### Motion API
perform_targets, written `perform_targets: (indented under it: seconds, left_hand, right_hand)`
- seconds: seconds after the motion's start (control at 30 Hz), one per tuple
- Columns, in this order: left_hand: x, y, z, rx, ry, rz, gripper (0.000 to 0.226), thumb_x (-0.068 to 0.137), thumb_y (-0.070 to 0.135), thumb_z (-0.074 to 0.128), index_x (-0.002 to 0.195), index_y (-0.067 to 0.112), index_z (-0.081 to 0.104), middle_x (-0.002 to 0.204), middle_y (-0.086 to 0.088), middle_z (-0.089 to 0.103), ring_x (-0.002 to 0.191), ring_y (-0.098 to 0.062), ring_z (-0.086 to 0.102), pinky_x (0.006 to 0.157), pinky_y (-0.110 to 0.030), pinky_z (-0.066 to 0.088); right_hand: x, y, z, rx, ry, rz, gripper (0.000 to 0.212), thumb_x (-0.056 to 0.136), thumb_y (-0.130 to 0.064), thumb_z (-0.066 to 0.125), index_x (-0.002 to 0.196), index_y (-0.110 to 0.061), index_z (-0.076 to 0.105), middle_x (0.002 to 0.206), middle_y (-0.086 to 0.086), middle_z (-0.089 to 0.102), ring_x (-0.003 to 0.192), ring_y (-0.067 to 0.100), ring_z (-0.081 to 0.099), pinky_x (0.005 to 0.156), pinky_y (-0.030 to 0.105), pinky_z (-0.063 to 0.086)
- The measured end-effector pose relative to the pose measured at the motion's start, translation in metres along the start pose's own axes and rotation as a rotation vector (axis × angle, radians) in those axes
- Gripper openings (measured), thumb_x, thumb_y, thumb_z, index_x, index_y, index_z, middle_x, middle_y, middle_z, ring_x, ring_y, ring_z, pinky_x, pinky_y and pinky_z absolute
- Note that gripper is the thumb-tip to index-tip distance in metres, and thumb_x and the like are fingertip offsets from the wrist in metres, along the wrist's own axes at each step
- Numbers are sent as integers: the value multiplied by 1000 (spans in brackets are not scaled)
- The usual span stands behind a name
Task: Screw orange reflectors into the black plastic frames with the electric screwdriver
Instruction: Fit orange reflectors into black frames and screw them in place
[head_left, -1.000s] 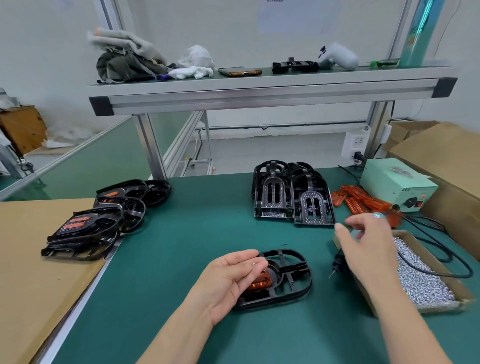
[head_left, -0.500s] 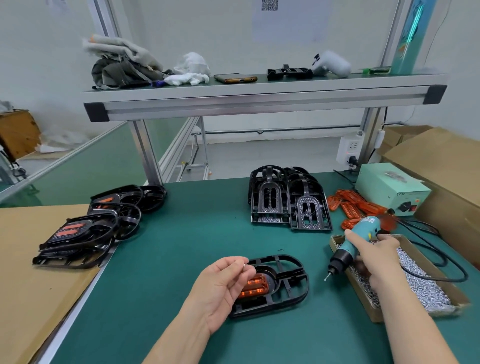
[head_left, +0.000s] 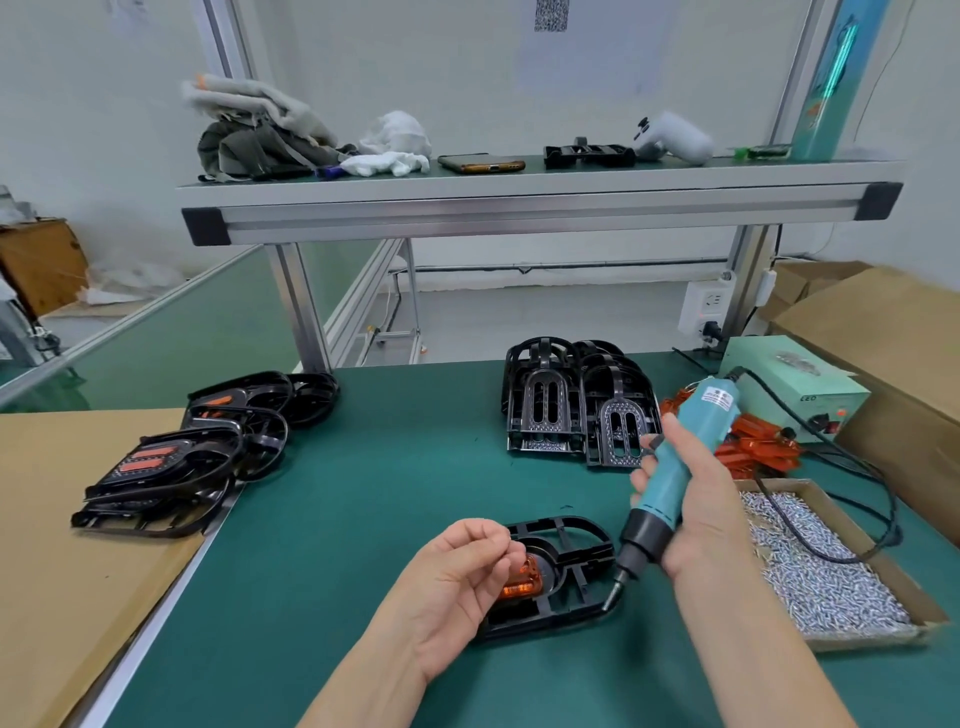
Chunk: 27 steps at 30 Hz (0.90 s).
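A flat black plastic frame (head_left: 582, 566) with open ribs lies on the green surface (head_left: 363, 493) near its front edge; a small orange ribbed reflector (head_left: 525, 581) sits in the frame's left half, partly hidden by the left hand (head_left: 462, 582); that hand hovers over it, fingers curled and tips pinched narrow, and whether anything sits between them I cannot tell. The right hand (head_left: 698, 504) is wrapped round a teal electric screwdriver (head_left: 693, 441), tilted so that its black nose points down-left at the frame's right rim; contact cannot be told. Behind stand stacked empty black frames (head_left: 550, 405); just beside them is a heap of loose orange reflectors (head_left: 753, 449); a shallow cardboard tray (head_left: 883, 561) of silver screws lies at the right; fitted frames (head_left: 171, 462) are piled at the left.
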<state>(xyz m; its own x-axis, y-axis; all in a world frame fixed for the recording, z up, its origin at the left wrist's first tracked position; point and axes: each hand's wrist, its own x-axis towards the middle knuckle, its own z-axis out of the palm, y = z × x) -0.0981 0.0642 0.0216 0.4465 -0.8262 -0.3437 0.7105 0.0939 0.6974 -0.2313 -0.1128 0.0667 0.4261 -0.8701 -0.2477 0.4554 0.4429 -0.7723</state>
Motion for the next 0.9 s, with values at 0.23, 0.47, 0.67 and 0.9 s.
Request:
perform_targets:
  seconds: [0.23,0.47,0.67,0.9]
  left_hand:
    - [-6,-6,1,20,19,-2,10,72,-6,72,79,1,76,83,-21,70,71,-23,73,58,-21,58]
    - [-8,-12,6,54,17,-41,8,71,-3,73,78,-2,74,90,-26,70,69,-24,72,55,-22,58]
    - [-8,-12,7,-117,30,-48,8,73,-10,67,81,-9,68,85,-27,68,68,-25,72,53,-23,58]
    - [-6,-12,7,-184,74,-21,9,68,-16,64,72,-10,70,82,-29,68,69,-29,73,52,-24,58]
  right_hand:
    - [-14,12,29,63,-96,23,15,83,-26,73,87,-14,64,62,-3,54,50,10,50,44,18,42]
    - [-10,21,44,171,36,-149,26,85,-17,76,100,-17,55,66,-3,54,53,10,51,56,22,47]
    - [-8,28,48,178,104,-307,22,87,-13,75,93,-19,54,58,-5,52,49,8,51,52,20,49]
    - [-6,34,51,171,133,-336,24,86,-13,76,98,-19,56,58,-7,53,49,8,51,53,21,50]
